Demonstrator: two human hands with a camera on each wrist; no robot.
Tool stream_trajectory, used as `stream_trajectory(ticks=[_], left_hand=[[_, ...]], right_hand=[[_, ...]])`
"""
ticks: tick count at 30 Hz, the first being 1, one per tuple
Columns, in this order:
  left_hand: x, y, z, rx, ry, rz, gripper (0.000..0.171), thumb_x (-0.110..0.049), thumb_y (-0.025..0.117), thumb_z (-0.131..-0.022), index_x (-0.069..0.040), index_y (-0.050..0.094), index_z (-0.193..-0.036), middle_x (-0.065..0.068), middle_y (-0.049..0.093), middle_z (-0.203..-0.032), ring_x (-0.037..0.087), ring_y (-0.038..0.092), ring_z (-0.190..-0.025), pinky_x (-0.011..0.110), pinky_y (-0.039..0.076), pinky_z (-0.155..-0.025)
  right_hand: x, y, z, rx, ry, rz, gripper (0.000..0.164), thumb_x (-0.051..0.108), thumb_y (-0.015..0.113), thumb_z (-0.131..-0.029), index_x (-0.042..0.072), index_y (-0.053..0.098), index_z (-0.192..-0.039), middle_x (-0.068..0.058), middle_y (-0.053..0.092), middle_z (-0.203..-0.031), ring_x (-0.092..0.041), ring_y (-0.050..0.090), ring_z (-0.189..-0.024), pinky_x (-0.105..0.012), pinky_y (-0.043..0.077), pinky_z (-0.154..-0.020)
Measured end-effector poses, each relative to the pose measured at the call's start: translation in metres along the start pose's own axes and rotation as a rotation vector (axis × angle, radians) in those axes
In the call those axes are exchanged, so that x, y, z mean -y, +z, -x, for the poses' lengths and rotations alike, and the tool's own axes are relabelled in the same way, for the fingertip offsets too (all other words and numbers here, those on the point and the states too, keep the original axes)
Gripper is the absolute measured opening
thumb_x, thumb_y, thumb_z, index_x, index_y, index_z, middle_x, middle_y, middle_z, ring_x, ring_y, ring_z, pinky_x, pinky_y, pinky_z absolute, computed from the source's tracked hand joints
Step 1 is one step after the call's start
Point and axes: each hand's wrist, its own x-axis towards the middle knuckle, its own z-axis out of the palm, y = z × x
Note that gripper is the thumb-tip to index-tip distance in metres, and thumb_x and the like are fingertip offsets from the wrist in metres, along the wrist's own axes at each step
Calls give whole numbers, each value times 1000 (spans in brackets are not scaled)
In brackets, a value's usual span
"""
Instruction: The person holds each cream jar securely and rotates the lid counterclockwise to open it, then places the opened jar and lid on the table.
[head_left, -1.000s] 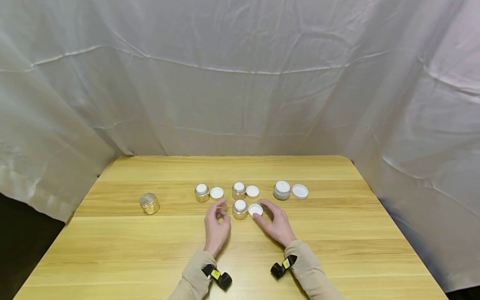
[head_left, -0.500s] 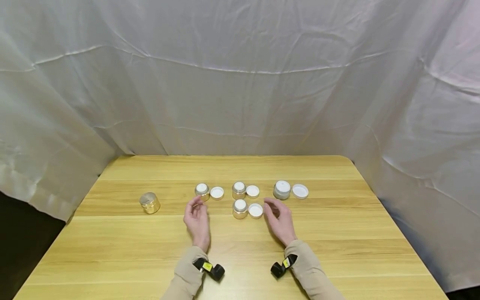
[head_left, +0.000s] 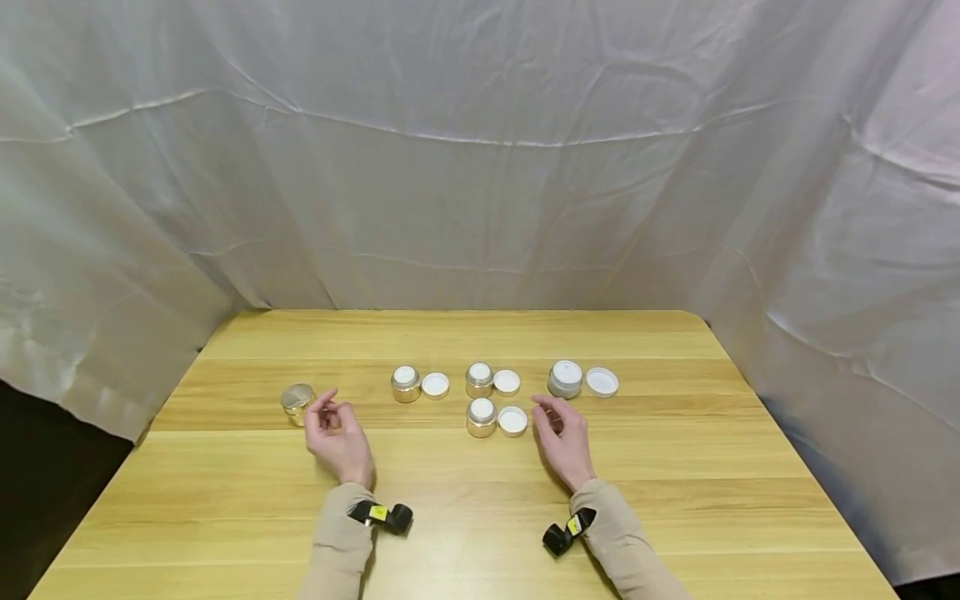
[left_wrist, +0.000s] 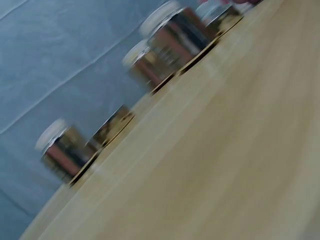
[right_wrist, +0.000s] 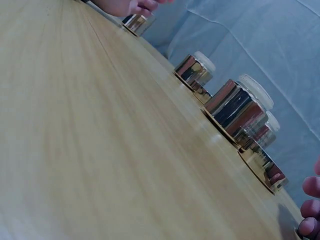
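At the left of the head view stands a gold jar with its lid on. My left hand is just right of it, fingers loosely bent and holding nothing; the hand hides part of the jar's right side. My right hand stays beside an upturned gold lid, apart from it, with relaxed fingers and nothing in them. Left of that lid is a gold jar without its lid, its white inner cover showing; the right wrist view shows this jar large and shiny.
Behind stand two more lidless gold jars, with upturned lids to their right. A wider silvery jar and its lid are farther right. A grey curtain hangs behind the wooden table.
My left hand has swept left from beside the front jar to the lidded gold jar. My right hand has drawn slightly back from the upturned lid. The jars stay in place.
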Motion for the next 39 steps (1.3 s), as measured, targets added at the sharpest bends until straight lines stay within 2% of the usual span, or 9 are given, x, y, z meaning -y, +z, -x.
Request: stream_trajectory(ticks=[3, 6, 8, 11, 16, 19, 25, 31, 39], left_hand=[[2, -5, -11, -66, 64, -31, 27, 16, 52, -82, 15, 61, -107, -3, 48, -88, 8, 44, -78, 16, 36, -68], [3, -11, -19, -120, 94, -84, 31, 14, 58, -80, 8, 64, -110, -8, 48, -98, 12, 47, -93, 21, 38, -81], [1, -14, -23, -153, 89, -138, 36, 11, 64, -79, 2, 64, -114, -10, 45, -108, 11, 45, -107, 23, 38, -95], [1, -19, -29, -182, 63, -212, 49, 4, 71, -77, -8, 61, -123, -10, 40, -122, 9, 35, -127, 25, 30, -114], [5, -25, -36, -188, 8, -265, 69, -5, 80, -74, -14, 50, -135, 4, 31, -143, 16, 23, -140, 26, 18, -122], [6, -27, -39, -163, -34, -261, 78, -6, 82, -72, -13, 43, -140, 9, 25, -151, 19, 20, -145, 27, 14, -125], [4, -29, -43, -80, -116, -250, 90, -4, 83, -73, -15, 34, -147, 9, 22, -158, 21, 20, -151, 30, 10, -130], [7, -34, -48, 25, -82, -329, 93, -4, 82, -75, -12, 28, -150, 14, 32, -158, 30, 29, -150, 39, 17, -131], [7, -41, -54, 162, -83, -381, 93, -2, 78, -80, -10, 22, -153, 29, 29, -158, 46, 28, -148, 60, 21, -128]], right_hand=[[0, 0, 0, -1, -8, -5, 18, 3, 65, -94, 0, 72, -110, -13, 70, -89, -6, 60, -74, -15, 53, -64], [0, 0, 0, 2, -9, -4, 18, 3, 65, -94, 0, 73, -110, -12, 70, -89, -5, 60, -74, -15, 52, -63], [0, 0, 0, 6, -9, -1, 18, 3, 65, -94, 1, 73, -109, -12, 70, -90, -5, 59, -73, -15, 52, -63], [1, 0, 0, 9, -12, 4, 17, 3, 65, -94, 1, 73, -109, -12, 71, -90, -5, 59, -73, -15, 53, -63], [1, 0, -1, 11, -17, 14, 17, 3, 65, -94, 1, 73, -108, -12, 71, -91, -5, 60, -73, -15, 53, -64], [1, 0, 0, 16, -17, 15, 17, 3, 65, -93, 1, 73, -108, -12, 71, -92, -5, 60, -74, -15, 53, -64], [2, -1, 0, 9, -4, 17, 18, 3, 64, -94, 1, 72, -109, -12, 71, -92, -7, 61, -75, -16, 54, -66], [2, -1, -1, -6, 5, 35, 18, 2, 63, -94, 1, 72, -109, -12, 71, -92, -8, 62, -77, -15, 54, -67], [2, -1, -1, 2, -7, 39, 17, 2, 64, -93, 1, 73, -108, -12, 72, -92, -9, 62, -76, -16, 54, -66]])
